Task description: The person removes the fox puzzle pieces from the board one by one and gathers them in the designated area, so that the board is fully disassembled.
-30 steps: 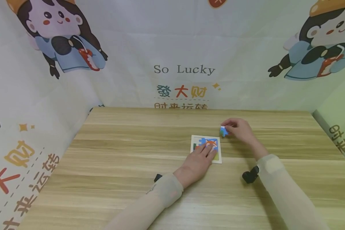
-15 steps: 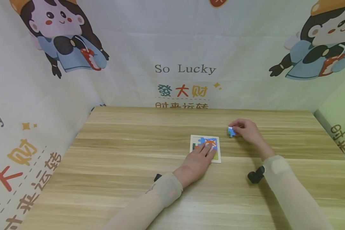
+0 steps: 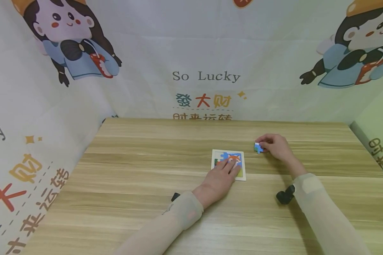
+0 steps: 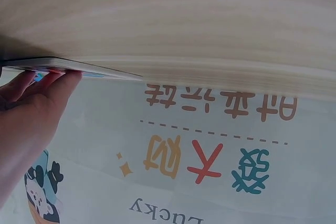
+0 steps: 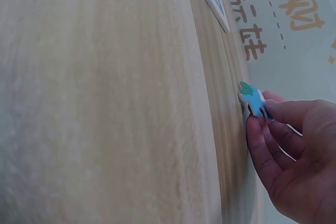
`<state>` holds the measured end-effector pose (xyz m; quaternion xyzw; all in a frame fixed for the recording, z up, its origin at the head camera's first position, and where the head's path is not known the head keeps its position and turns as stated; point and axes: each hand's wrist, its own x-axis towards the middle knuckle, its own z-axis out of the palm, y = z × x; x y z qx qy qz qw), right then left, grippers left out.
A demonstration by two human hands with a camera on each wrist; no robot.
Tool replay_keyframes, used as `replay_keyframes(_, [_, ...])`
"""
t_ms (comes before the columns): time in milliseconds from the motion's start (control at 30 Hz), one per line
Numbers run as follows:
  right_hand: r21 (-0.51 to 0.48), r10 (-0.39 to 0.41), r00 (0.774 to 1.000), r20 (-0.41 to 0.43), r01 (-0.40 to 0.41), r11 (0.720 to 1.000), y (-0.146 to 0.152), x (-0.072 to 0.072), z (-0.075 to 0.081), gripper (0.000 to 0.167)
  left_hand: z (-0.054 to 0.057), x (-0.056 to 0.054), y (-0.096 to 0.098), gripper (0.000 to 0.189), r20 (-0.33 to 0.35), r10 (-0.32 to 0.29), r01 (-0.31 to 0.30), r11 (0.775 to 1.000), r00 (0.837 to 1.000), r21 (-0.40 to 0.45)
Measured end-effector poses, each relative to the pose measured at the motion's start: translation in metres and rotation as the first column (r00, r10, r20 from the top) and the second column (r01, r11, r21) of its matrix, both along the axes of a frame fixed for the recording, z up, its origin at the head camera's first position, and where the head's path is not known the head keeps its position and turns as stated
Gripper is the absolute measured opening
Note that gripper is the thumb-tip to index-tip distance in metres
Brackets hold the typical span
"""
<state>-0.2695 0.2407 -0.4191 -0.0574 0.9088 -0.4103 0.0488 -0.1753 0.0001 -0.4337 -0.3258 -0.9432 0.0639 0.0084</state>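
A small square jigsaw puzzle with a white frame and a fox picture lies on the table. My left hand rests on its lower part with straight fingers, covering some of the picture. The upper left of the frame shows a pale gap beside the blue pieces. To the right of the puzzle, my right hand pinches a blue, green and white puzzle piece between thumb and fingers. In the right wrist view that piece is tilted, close over the table.
The wood-grain table stretches around both hands. Behind it hangs a printed cloth with cartoon figures and lettering, which also covers the left side. A black device sits at the right wrist.
My right hand has moved to the right, away from the puzzle, with the piece still pinched. The left hand stays on the puzzle.
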Motion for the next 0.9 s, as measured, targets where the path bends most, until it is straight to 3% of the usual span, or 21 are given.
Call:
replay_keyframes(667, [-0.008,0.008,1.0,-0.016,-0.009,1.0,0.0043,0.0035,0.0041,0.024,-0.0008,0.0008,0.0004,0.045,-0.025,-0.005,0.004,0.999,1.0,-0.033])
replay_keyframes(900, [0.045,0.003,0.999,-0.038,-0.002,0.999,0.0055,0.0047,0.0066,0.024,-0.0006,0.0011,0.0001,0.045,-0.019,-0.002,0.002,1.0,1.0,-0.028])
